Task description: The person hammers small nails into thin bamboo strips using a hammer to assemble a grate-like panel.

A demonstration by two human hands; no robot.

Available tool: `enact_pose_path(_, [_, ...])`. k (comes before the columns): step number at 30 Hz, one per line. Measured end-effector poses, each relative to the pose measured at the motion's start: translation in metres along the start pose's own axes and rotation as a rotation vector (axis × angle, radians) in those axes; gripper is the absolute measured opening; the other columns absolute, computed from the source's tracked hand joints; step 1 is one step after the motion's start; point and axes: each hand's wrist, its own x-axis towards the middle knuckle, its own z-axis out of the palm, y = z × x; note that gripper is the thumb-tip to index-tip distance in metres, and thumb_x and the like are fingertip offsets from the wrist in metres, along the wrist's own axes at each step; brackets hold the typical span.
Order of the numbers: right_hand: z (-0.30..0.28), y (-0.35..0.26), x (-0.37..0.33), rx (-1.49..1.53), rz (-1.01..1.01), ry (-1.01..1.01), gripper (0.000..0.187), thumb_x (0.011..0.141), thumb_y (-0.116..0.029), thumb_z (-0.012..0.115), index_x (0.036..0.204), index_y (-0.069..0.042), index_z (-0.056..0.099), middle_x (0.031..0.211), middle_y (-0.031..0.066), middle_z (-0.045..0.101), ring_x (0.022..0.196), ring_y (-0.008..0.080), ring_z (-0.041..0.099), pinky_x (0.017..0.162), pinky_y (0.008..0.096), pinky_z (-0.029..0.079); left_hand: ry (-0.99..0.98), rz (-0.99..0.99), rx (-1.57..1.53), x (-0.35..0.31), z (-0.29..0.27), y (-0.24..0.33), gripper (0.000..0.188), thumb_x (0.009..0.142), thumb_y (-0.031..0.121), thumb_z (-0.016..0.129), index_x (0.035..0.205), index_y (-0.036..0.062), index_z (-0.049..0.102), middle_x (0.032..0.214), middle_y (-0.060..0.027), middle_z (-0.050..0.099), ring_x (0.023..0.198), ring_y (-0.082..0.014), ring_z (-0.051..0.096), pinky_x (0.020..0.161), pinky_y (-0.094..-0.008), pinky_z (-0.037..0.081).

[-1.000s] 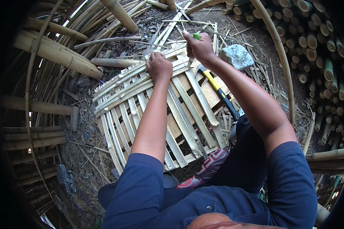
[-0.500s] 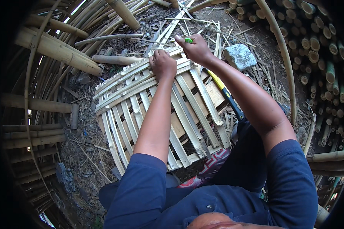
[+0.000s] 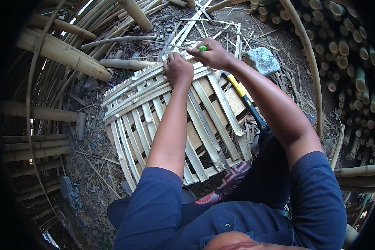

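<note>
A slatted bamboo panel (image 3: 204, 129) lies in front of me, with long strips crossing its far part. My left hand (image 3: 178, 68) is closed over the far cross strips (image 3: 133, 87), its fingers curled over them. Just to its right, my right hand (image 3: 212, 54) is closed round a green-handled tool (image 3: 203, 48) above the panel's far edge. The tool's working end is hidden, so its kind cannot be told. A hammer (image 3: 241, 93) with a yellow and black handle lies under my right forearm, at the panel's right side.
A pale stone block (image 3: 261, 62) sits beyond the right forearm. Stacked bamboo poles (image 3: 341, 62) fill the right side. Thick bamboo poles (image 3: 66, 58) stand or lie at the left. Loose strips (image 3: 189, 31) and shavings litter the ground. A board (image 3: 233, 102) lies under the panel.
My right hand has shifted slightly toward me and left, its thumb lower, with the green-handled tool still in it. The left hand and the panel have stayed in place.
</note>
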Motion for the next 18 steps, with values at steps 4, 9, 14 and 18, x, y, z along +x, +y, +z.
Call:
enact_pose_path(4, [0.0012,0.0023,0.0014,-0.010,-0.005,-0.035,0.060,0.103,-0.042,0.064,0.054,-0.007,0.056,0.046,-0.0027,0.044,0.043,0.0078,0.038,0.043,0.0319,0.030,0.022,0.001,0.000,-0.0001,-0.0002,0.0005,0.022,0.099,0.018,0.049,0.107,0.0023,0.063,0.116,-0.0169,0.063,0.114,-0.0323,0.060,0.117,-0.0463,0.034])
enact_pose_path(9, [0.0030,0.0052,0.0012,0.011,0.000,-0.027,0.060,0.103,-0.042,0.064,0.054,-0.007,0.056,0.045,-0.0029,0.044,0.042,0.0079,0.037,0.043,0.0314,0.030,0.023,-0.023,-0.004,-0.0022,-0.0015,0.0042,0.021,0.098,0.016,0.050,0.107,0.0025,0.063,0.117,-0.0169,0.063,0.114,-0.0323,0.060,0.117,-0.0463,0.033])
enact_pose_path(14, [0.0038,0.0057,0.0033,-0.004,0.007,-0.022,0.060,0.103,-0.042,0.063,0.054,-0.007,0.056,0.046,-0.0032,0.044,0.043,0.0076,0.038,0.043,0.0310,0.030,0.026,-0.007,-0.012,0.0001,0.0013,0.0001,0.021,0.098,0.017,0.051,0.107,0.0025,0.063,0.118,-0.0164,0.063,0.115,-0.0324,0.060,0.118,-0.0465,0.032])
enact_pose_path(18, [0.0027,0.0079,0.0032,0.004,0.004,-0.031,0.059,0.103,-0.042,0.063,0.055,-0.007,0.057,0.047,-0.0030,0.045,0.043,0.0074,0.039,0.043,0.0310,0.030,0.023,-0.003,0.003,0.0006,0.0019,0.0009,0.021,0.097,0.017,0.052,0.106,0.0025,0.063,0.118,-0.0161,0.063,0.115,-0.0319,0.060,0.117,-0.0464,0.033])
